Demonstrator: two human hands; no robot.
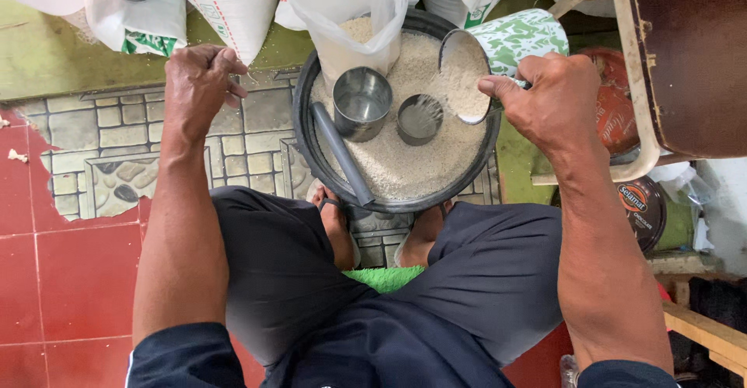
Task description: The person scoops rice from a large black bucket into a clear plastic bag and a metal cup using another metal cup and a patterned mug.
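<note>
The right hand (556,100) is gripping the handle of a green-and-white patterned mug (506,53), tilting it brim-full of rice over a small metal cup (420,119) standing in the black basin (311,150). The left hand (201,80) is hanging loosely curled, holding nothing.

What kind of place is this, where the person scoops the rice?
Probably a small grain shop or storeroom. Big white sacks stand on the floor, a black basin holds loose rice with metal measuring cups, and the right hand tips a green patterned mug of rice.
</note>
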